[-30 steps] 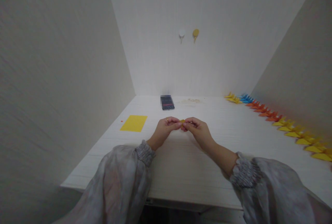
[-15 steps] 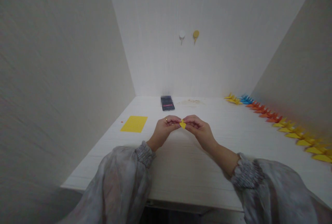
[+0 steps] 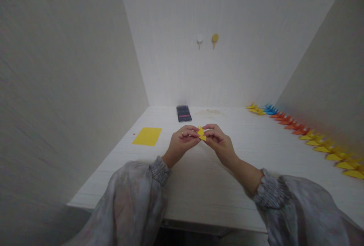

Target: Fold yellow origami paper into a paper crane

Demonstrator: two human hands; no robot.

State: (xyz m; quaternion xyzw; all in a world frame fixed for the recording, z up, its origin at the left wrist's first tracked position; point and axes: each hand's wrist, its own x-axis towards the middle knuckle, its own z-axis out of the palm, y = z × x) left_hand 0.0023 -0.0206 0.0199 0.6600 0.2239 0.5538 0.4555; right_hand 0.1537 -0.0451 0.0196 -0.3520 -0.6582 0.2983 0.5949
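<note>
A small folded yellow paper crane (image 3: pixel 201 133) is held above the middle of the table, between my two hands. My left hand (image 3: pixel 183 138), with a ring on one finger, pinches its left side between thumb and fingers. From the other side my right hand (image 3: pixel 218 138) grips it with closed fingertips. A pointed tip of the paper rises between the fingers, and a wider flap shows below. The fingertips hide part of its folds.
Flat yellow paper (image 3: pixel 147 136) lies on the white table (image 3: pixel 204 185) at left, beside a tiny orange scrap (image 3: pixel 134 134). A dark phone (image 3: pixel 184 114) is near the back wall. Folded yellow cranes (image 3: pixel 331 151), orange cranes (image 3: pixel 290 122) and blue cranes (image 3: pixel 270 109) line the right side.
The folded paper has turned between my fingers, so its upright tip and lower flap show more now. Both hands have shifted only slightly.
</note>
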